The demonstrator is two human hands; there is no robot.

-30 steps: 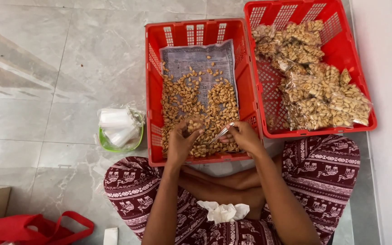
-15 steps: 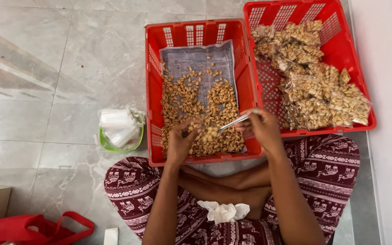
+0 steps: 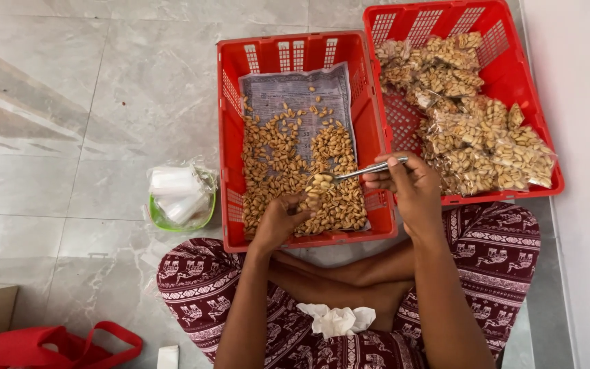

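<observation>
Head view, looking down on a person seated cross-legged on the grey tiled floor (image 3: 69, 116). The landmark is the red plastic basket lined with printed paper (image 3: 295, 51), which lies directly ahead of the knees so that both hands reach it without leaning. The right hand (image 3: 411, 188), at the basket's right rim, has its grip pinched on the handle of a metal spoon (image 3: 360, 171); the bowl, heaped with shelled peanuts, is kept level over the loose peanut pile (image 3: 288, 178) inside the basket, so that spilled nuts would fall back onto the paper. The left hand (image 3: 281, 219), at the basket's near edge, has its fingers curled just under the spoon bowl; whether it pinches a small bag there cannot be told. Right of the basket, touching it, stands a second red basket (image 3: 513, 61) of filled clear packets (image 3: 472, 130). Left of the basket sits a green bowl of empty plastic bags (image 3: 179, 198), within the left hand's reach.
</observation>
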